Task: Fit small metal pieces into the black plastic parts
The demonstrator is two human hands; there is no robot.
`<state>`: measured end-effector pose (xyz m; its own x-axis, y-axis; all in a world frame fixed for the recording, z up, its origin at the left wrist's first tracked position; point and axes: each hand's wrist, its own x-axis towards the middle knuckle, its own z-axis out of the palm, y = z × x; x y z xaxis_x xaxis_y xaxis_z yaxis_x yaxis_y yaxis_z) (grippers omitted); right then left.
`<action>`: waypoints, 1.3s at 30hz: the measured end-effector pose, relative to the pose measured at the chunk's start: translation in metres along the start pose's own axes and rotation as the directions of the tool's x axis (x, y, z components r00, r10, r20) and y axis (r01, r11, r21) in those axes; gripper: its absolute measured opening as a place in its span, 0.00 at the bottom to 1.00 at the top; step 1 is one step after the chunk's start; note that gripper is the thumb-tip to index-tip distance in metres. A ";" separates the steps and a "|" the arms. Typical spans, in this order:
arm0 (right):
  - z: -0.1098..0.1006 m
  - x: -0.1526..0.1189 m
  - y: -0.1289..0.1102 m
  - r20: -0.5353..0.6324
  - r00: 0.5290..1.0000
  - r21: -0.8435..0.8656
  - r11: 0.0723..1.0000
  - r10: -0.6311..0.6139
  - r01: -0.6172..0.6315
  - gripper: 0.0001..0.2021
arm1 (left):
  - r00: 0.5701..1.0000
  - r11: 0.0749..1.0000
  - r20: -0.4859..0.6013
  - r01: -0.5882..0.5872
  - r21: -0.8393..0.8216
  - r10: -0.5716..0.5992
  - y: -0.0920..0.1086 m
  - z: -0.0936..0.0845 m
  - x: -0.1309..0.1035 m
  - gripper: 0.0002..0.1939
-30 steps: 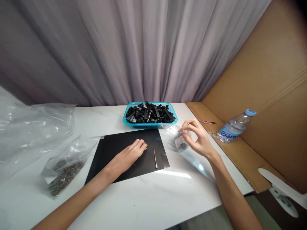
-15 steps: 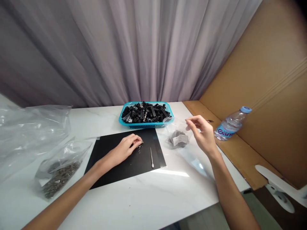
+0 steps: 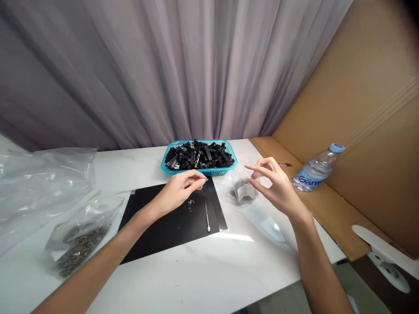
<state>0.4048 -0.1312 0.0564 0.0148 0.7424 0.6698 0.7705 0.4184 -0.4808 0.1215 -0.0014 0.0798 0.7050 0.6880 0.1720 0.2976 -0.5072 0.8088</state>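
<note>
My left hand (image 3: 185, 189) is over the far part of a black mat (image 3: 170, 235), thumb and fingers pinched on a small metal piece. Several tiny metal pieces (image 3: 191, 202) lie on the mat below it. A thin metal tool (image 3: 207, 217) rests near the mat's right edge. My right hand (image 3: 273, 183) is raised beside a clear bag (image 3: 245, 192) of small dark parts with a paper label, its fingers apart. Just behind the mat stands a blue basket (image 3: 199, 171) filled with black clips.
On the left, a clear bag (image 3: 80, 248) of small metal parts lies near a large plastic bag (image 3: 49, 174). A water bottle (image 3: 316, 170) and a pen-like item (image 3: 285, 164) lie on cardboard at the right. A grey curtain (image 3: 196, 69) hangs behind.
My left hand has lifted from the small pieces and moved right and farther back, toward the basket. My right hand has moved slightly left, and its fingers have spread.
</note>
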 end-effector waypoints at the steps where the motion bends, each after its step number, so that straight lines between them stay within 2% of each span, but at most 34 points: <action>1: 0.001 0.000 -0.002 0.000 1.000 0.006 1.000 0.009 -0.009 0.18 | 0.999 0.999 0.002 -0.032 -0.013 0.032 0.009 0.001 0.006 0.15; 4: 0.004 0.004 -0.009 -0.015 0.999 0.042 0.998 0.048 -0.047 0.17 | 0.992 0.991 -0.022 -0.126 -0.046 0.126 0.037 0.007 0.027 0.12; 7: 0.009 0.007 -0.014 -0.032 0.992 0.184 0.976 0.121 -0.113 0.13 | 0.974 0.971 -0.040 -0.225 -0.082 0.222 0.063 0.017 0.047 0.11; 10: 0.014 0.008 -0.015 -0.078 0.976 0.326 0.930 0.205 -0.169 0.11 | 0.949 0.951 -0.055 -0.311 -0.004 0.310 0.079 0.032 0.061 0.08; 14: 0.015 0.008 -0.015 -0.133 0.963 0.379 0.910 0.235 -0.170 0.11 | 0.897 0.886 -0.090 -0.406 0.223 0.434 0.077 0.054 0.070 0.08; 17: 0.013 0.008 -0.015 -0.171 0.951 0.364 0.914 0.256 -0.180 0.11 | 0.846 0.799 -0.054 -0.478 0.365 0.531 0.065 0.067 0.071 0.08; 19: 0.012 0.008 -0.015 -0.210 0.931 0.362 0.908 0.300 -0.211 0.12 | 0.821 0.735 0.006 -0.515 0.441 0.571 0.058 0.073 0.069 0.08; 22: 0.011 0.009 -0.014 -0.229 0.908 0.405 0.882 0.351 -0.239 0.13 | 0.834 0.670 0.125 -0.512 0.538 0.537 0.054 0.075 0.066 0.10; 25: 0.010 0.009 -0.015 -0.210 0.919 0.420 0.880 0.333 -0.222 0.12 | 0.876 0.670 0.197 -0.466 0.579 0.440 0.055 0.073 0.068 0.11; 29: 0.008 0.009 -0.015 -0.211 0.925 0.404 0.890 0.317 -0.213 0.10 | 0.880 0.673 0.261 -0.473 0.569 0.397 0.061 0.068 0.071 0.12; 34: 0.007 0.006 -0.013 -0.205 0.924 0.397 0.890 0.323 -0.223 0.10 | 0.890 0.656 0.295 -0.456 0.602 0.348 0.071 0.064 0.066 0.11; 39: 0.008 0.006 -0.012 -0.215 0.926 0.392 0.896 0.311 -0.210 0.09 | 0.900 0.585 0.267 -0.428 0.688 0.344 0.077 0.063 0.069 0.06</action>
<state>0.3908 -0.1281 0.0617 0.3900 0.7050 0.5924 0.4373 0.4243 -0.7929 0.2340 -0.0261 0.1186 0.9091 0.3059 0.2828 0.3153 -0.9489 0.0127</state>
